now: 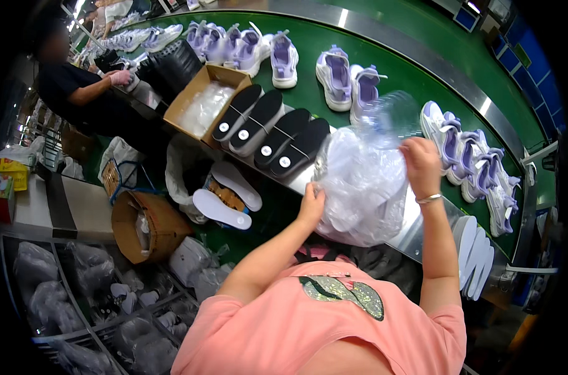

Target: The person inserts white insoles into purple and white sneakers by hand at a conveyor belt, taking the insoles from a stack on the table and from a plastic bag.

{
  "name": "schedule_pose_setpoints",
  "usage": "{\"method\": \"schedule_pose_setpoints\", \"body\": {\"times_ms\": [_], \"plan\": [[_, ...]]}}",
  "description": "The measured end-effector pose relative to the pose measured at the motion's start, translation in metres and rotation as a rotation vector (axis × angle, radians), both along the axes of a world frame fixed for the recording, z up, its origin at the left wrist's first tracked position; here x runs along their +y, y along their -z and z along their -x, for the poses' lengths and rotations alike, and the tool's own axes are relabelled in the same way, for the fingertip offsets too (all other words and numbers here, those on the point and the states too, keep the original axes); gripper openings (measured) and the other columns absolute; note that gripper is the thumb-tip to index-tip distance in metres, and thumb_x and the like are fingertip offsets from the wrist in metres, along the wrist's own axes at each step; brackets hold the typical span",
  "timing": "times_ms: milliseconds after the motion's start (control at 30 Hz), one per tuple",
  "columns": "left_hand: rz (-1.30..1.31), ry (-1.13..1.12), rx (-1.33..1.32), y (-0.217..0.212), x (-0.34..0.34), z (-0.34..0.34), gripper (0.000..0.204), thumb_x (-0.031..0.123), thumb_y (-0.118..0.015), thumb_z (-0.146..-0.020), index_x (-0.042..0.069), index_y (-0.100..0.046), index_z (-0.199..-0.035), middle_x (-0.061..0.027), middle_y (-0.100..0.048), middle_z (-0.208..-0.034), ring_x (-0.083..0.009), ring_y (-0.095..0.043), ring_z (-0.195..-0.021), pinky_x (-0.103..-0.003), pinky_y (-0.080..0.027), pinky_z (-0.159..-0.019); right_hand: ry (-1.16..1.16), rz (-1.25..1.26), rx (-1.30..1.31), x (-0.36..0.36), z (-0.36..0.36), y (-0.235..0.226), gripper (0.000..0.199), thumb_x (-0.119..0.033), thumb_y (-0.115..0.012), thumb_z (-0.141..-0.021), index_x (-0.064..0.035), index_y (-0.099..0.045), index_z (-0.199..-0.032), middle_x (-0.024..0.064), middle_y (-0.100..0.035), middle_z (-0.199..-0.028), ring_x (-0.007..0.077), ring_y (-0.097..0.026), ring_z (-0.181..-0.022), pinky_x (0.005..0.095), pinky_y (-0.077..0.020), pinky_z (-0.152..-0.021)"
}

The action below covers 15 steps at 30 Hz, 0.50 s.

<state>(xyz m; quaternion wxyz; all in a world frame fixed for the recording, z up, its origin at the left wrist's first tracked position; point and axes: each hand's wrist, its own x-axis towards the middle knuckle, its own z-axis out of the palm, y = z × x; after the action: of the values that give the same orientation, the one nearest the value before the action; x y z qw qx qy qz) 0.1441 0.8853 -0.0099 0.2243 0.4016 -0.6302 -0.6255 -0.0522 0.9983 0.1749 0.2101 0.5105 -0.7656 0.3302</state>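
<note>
On the metal ledge, a bulging translucent plastic bag is pinched at its left edge by the left hand's fingers; a blurred clear plastic piece is clamped in the right hand's fingers, far right.

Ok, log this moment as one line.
left hand: touching plastic bag | right hand: holding clear plastic, blurred | shoes: on green surface

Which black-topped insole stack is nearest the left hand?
The rightmost black-topped insole stack, beside the translucent plastic bag; the other three lie farther left, farther from the left hand.
</note>
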Motion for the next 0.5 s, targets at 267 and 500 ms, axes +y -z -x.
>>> {"method": "schedule_pose_setpoints", "body": {"times_ms": [267,500], "plan": [[0.202,0.080,-0.041,-0.029,-0.035,-0.056,0.026,0.002,-0.044,-0.076,0.001,-0.051,-0.100,-0.0108,-0.048,-0.104,-0.0203,-0.045,-0.098,-0.028,-0.034,-0.086,-0.252,-0.439,0.022,-0.173,-0.061,0.071,0.008,-0.011,-0.054,-0.067,-0.0121,-0.061,-0.072,0.0036,-0.055,-0.079,0.0215,-0.050,-0.081,0.0306,-0.0454,-0.064],[0.584,0.087,0.031,-0.089,-0.050,-0.055,0.036,-0.001,-0.052,-0.069,0.001,-0.046,-0.104,-0.0117,-0.044,-0.107,-0.0217,-0.042,-0.102,-0.030,-0.032,-0.089,-0.230,-0.434,-0.102,-0.165,-0.076,0.051,0.035,-0.025,-0.062,-0.069,-0.0109,-0.051,-0.098,0.0074,-0.049,-0.101,0.0265,-0.055,-0.081,0.0365,-0.0464,-0.063]]}}
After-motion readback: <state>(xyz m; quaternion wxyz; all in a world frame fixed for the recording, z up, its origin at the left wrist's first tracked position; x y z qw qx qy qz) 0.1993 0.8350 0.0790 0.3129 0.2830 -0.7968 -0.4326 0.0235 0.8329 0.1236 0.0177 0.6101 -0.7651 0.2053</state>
